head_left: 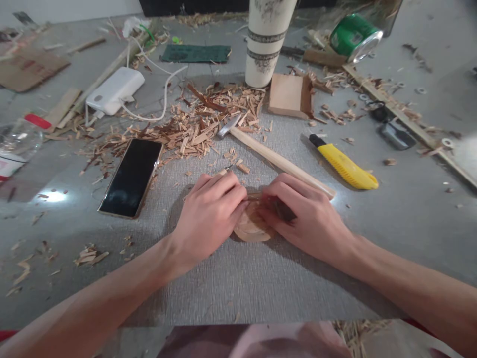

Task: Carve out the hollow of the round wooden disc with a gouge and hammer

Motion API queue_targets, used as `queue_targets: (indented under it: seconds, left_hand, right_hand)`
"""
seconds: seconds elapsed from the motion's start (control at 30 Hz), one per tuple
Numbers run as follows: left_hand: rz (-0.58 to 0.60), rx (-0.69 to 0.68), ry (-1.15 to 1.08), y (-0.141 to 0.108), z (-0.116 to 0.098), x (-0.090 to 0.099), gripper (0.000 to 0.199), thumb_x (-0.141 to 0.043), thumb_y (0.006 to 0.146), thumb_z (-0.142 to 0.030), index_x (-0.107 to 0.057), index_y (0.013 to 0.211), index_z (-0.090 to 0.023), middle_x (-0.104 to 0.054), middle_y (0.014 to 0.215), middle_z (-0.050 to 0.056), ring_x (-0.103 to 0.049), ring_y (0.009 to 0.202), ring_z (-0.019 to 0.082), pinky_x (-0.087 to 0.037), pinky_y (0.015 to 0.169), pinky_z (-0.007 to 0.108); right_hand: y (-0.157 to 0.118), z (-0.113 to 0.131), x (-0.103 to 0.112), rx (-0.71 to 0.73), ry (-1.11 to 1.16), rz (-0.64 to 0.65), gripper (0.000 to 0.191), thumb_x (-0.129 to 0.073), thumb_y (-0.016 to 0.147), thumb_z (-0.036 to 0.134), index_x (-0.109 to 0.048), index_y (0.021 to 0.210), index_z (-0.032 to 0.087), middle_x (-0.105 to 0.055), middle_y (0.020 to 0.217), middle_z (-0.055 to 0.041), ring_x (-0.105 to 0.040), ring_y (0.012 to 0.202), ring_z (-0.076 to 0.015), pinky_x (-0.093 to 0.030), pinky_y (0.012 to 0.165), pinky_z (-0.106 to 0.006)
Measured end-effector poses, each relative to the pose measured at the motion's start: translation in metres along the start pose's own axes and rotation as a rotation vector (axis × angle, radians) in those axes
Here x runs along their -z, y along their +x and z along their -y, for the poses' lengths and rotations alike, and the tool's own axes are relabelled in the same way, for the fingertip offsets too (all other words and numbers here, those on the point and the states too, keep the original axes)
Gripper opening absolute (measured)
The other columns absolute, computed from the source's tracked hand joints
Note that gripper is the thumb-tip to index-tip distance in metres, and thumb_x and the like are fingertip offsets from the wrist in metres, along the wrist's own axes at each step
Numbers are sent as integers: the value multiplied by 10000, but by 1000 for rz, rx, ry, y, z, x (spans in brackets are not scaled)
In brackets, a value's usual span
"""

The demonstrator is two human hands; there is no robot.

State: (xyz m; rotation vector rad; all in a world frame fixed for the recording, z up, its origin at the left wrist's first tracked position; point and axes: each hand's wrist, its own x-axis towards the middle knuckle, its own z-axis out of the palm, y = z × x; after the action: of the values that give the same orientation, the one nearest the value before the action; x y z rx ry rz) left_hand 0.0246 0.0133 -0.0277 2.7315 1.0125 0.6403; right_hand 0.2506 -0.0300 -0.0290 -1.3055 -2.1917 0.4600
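Observation:
A small rounded piece of carved wood (253, 228) lies on the grey table between my hands. My left hand (212, 214) is closed at its left side, fingers curled together over its upper left edge; a thin pointed tip shows just beyond the knuckles. My right hand (303, 214) is curled at the right side of the wood, thumb and fingers bent in around its edge, with something dark in the gap between them. A hammer (279, 159) with a wooden handle rests just beyond both hands, its handle end near my right knuckles.
A black phone (131, 178) lies left, a yellow utility knife (345, 166) right. Wood shavings (197, 124) are heaped behind, near a tall paper cup (264, 49), a small cardboard tray (288, 94) and a white power bank (115, 90). A green can (352, 37) lies at the back right.

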Motion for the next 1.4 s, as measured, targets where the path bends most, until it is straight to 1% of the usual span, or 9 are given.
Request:
queue_targets:
  seconds: [0.3, 0.5, 0.73, 0.83, 1.0, 1.1, 1.2, 1.3, 1.4]
  left_hand:
    - [-73, 31, 27, -4, -2, -2, 183, -560, 1086, -179, -678, 947, -165, -695, 915, 35, -661, 874, 209, -532, 818, 370]
    - [-46, -13, 61, -6, 1, 1, 238, -559, 1075, -133, -703, 887, -153, -677, 862, 21, -645, 790, 193, -526, 760, 368]
    - [-204, 22, -185, -8, -4, 9, 154, -600, 1068, -88, -705, 1142, -173, -750, 1008, 13, -719, 930, 125, -567, 854, 263]
    - [-261, 35, -290, -7, -8, 14, 172, -636, 1048, -81, -714, 1152, -194, -771, 1008, 2, -726, 927, 102, -574, 865, 234]
    - [-221, 148, -494, -4, -9, 18, 194, -666, 1005, -86, -742, 1129, -215, -781, 935, -10, -723, 805, 101, -603, 773, 237]
    - [-159, 204, -575, -4, -11, 19, 202, -682, 975, -103, -762, 1114, -226, -808, 931, -13, -744, 779, 112, -608, 692, 217]
    - [-131, 221, -645, -4, -13, 19, 206, -710, 945, -103, -775, 1101, -222, -822, 918, -30, -756, 761, 101, -615, 689, 189]
    - [-131, 223, -671, -4, -15, 18, 237, -738, 919, -88, -778, 1109, -223, -824, 892, -54, -763, 745, 86, -618, 707, 166]
    - [-143, 219, -619, -6, -15, 17, 229, -749, 922, -80, -774, 1095, -229, -827, 894, -62, -771, 750, 84, -617, 719, 167]
  right_hand:
    - [2, 1, 1, -11, 15, -17, 142, -616, 980, 122, -628, 1082, 220, -657, 975, -44, -593, 812, -173, -482, 696, -320]
    - [2, 0, 0, -8, -26, -17, 79, -632, 972, 130, -631, 1000, 204, -638, 934, -36, -585, 804, -174, -467, 686, -324]
    - [0, 1, 3, 17, 36, -22, 232, -676, 918, 137, -646, 1138, 204, -669, 1017, -57, -627, 872, -193, -511, 720, -334]
    - [0, 2, 5, 72, 95, -49, 210, -648, 941, 123, -665, 1135, 203, -677, 999, -55, -642, 873, -182, -529, 730, -324]
    - [2, 5, 9, 94, 163, -99, 147, -596, 971, 98, -681, 1039, 196, -680, 949, -49, -630, 819, -155, -527, 708, -303]
    - [3, 10, 13, 12, 275, -82, 124, -604, 963, 105, -674, 928, 200, -661, 836, -7, -590, 717, -122, -494, 651, -274]
    - [2, 15, 15, -178, 432, -8, 142, -613, 951, 115, -679, 859, 202, -624, 700, 40, -536, 601, -90, -423, 537, -229]
    - [0, 17, 13, -367, 675, 99, 119, -610, 988, 179, -704, 918, 201, -583, 624, 70, -484, 473, -62, -349, 424, -197]
    - [-1, 17, 11, -452, 849, 158, 130, -615, 1032, 270, -703, 968, 199, -580, 599, 72, -513, 440, -62, -379, 413, -183]
